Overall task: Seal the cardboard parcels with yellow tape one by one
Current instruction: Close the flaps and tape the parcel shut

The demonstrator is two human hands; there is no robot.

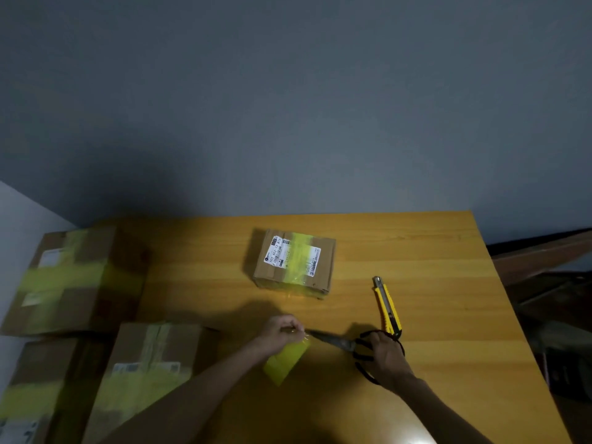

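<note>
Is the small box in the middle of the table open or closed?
Closed. The small box has flat flaps, and a yellow tape strip runs across its top.

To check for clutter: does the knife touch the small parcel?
Apart. The head view shows bare table between the knife and the small parcel.
</note>
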